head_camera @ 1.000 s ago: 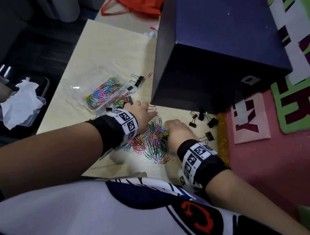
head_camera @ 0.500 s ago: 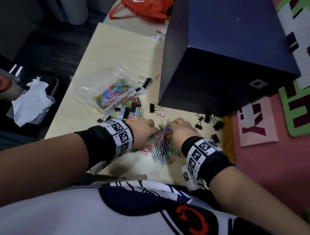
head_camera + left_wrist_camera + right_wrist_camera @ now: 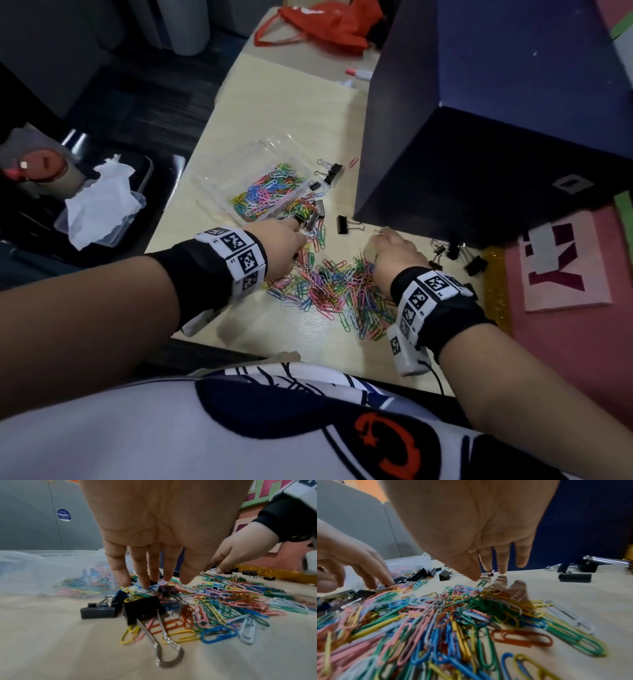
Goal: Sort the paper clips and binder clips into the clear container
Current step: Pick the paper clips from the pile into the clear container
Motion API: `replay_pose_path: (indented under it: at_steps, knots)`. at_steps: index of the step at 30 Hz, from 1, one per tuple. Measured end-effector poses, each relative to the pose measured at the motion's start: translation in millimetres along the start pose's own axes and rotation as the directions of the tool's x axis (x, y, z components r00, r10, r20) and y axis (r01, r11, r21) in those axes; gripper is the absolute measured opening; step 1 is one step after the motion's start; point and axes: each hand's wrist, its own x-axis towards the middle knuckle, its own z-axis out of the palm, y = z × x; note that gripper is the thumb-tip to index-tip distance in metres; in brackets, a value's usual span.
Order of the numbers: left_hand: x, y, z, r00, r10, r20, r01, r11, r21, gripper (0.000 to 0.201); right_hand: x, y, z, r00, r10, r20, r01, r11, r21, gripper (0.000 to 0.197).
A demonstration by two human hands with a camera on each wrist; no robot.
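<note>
Both forearms reach forward from the near edge, each wrist wrapped in a black band with white coded tags. The left hand (image 3: 282, 241) points palm down, its fingers (image 3: 118, 569) straight and close together, tips lowered. The right hand (image 3: 397, 255), well apart to the right, also hangs palm down, fingers (image 3: 502, 559) extended and slightly spread.

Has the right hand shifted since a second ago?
Yes. The right hand has moved off the paper clip pile toward the dark blue box, its fingertips now on bare table near the box's bottom edge.
</note>
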Motion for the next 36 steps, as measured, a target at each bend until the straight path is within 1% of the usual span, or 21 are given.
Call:
replay_pose_path:
  at_steps: [2, 3, 4, 5, 7, 8, 9, 10, 14, 16, 17, 18, 20, 23, 25, 27, 30, 33, 36]
  knots:
    - [-3.0, 0.2, 2.7, 0.999, 0.015, -0.050, -0.015, 1.000, -0.001, 0.043, -0.4, 0.9, 0.4, 0.995, 0.101, -0.027, -0.099, 0.994, 0.046, 0.059]
    - [-5.4, 1.7, 4.8, 0.998, 0.030, -0.060, -0.029, 1.000, 0.010, 0.045, -0.8, 0.6, 1.1, 0.988, 0.150, -0.035, -0.147, 0.987, 0.067, 0.054]
    - [-7.7, 4.2, 8.2, 0.998, 0.047, -0.049, -0.046, 0.999, 0.026, 0.049, -2.6, 0.5, 2.3, 0.980, 0.198, -0.012, -0.197, 0.978, 0.065, 0.054]
    - [-10.3, 7.7, 11.1, 0.998, 0.063, -0.023, -0.062, 0.997, 0.043, 0.056, -5.2, 0.0, 3.8, 0.968, 0.245, 0.049, -0.247, 0.968, 0.034, 0.064]
    - [-14.5, 15.7, 15.2, 0.996, 0.082, 0.036, -0.085, 0.993, 0.084, 0.075, -12.2, -0.2, 10.2, 0.928, 0.320, 0.189, -0.319, 0.947, -0.032, 0.097]
    - [-14.3, 19.1, 16.9, 0.995, 0.082, 0.058, -0.087, 0.991, 0.104, 0.082, -16.6, -1.1, 13.4, 0.915, 0.338, 0.220, -0.337, 0.941, -0.043, 0.109]
    - [-13.1, 21.7, 18.2, 0.995, 0.077, 0.068, -0.085, 0.990, 0.116, 0.086, -20.3, -2.1, 16.8, 0.913, 0.341, 0.223, -0.342, 0.939, -0.038, 0.116]
    - [-11.1, 23.7, 19.2, 0.995, 0.076, 0.063, -0.083, 0.990, 0.115, 0.084, -25.1, -5.1, 18.2, 0.920, 0.329, 0.214, -0.333, 0.943, -0.019, 0.119]
    - [-2.7, 25.7, 16.0, 0.997, 0.078, 0.013, -0.078, 0.996, 0.034, 0.060, -28.1, -20.8, 25.7, 0.952, 0.248, 0.177, -0.270, 0.956, 0.114, 0.121]
    - [1.0, 25.6, 13.7, 0.996, 0.091, -0.006, -0.091, 0.996, 0.023, 0.055, -26.8, -26.6, 31.0, 0.979, 0.171, 0.111, -0.187, 0.970, 0.157, 0.117]
    - [2.3, 25.6, 13.3, 0.995, 0.098, -0.020, -0.097, 0.995, 0.022, 0.052, -26.3, -28.4, 34.1, 0.989, 0.132, 0.067, -0.141, 0.975, 0.169, 0.111]
    - [3.9, 25.7, 13.2, 0.994, 0.101, -0.034, -0.100, 0.995, 0.018, 0.049, -25.7, -29.9, 36.6, 0.996, 0.092, 0.023, -0.094, 0.977, 0.189, 0.103]
    - [5.6, 25.4, 13.2, 0.994, 0.097, -0.051, -0.096, 0.995, 0.013, 0.043, -24.1, -31.3, 39.6, 0.998, 0.046, -0.039, -0.035, 0.966, 0.255, 0.081]
    - [6.4, 23.6, 12.2, 0.993, 0.105, -0.050, -0.105, 0.994, 0.017, 0.034, -21.8, -30.2, 39.2, 0.995, 0.031, -0.099, 0.002, 0.950, 0.311, 0.054]
    - [6.7, 22.0, 11.3, 0.990, 0.115, -0.082, -0.114, 0.993, 0.015, 0.029, -19.0, -27.7, 37.3, 0.993, 0.035, -0.109, -0.001, 0.955, 0.298, 0.044]
    - [8.0, 20.4, 8.2, 0.983, 0.117, -0.138, -0.122, 0.992, -0.026, 0.029, -15.5, -25.8, 33.5, 0.994, 0.048, -0.103, -0.015, 0.954, 0.300, 0.038]
    - [13.6, 19.9, 2.7, 0.973, 0.149, -0.179, -0.161, 0.985, -0.055, 0.028, -10.4, -24.4, 29.0, 0.994, 0.058, -0.093, -0.026, 0.949, 0.314, 0.040]
    - [18.9, 20.0, 0.8, 0.967, 0.207, -0.151, -0.207, 0.978, 0.017, 0.031, -8.7, -24.5, 27.2, 0.996, 0.054, -0.076, -0.028, 0.949, 0.313, 0.040]
    - [22.0, 19.4, 1.8, 0.965, 0.233, -0.124, -0.227, 0.972, 0.056, 0.028, -8.9, -25.5, 25.9, 0.996, 0.047, -0.072, -0.023, 0.952, 0.304, 0.038]
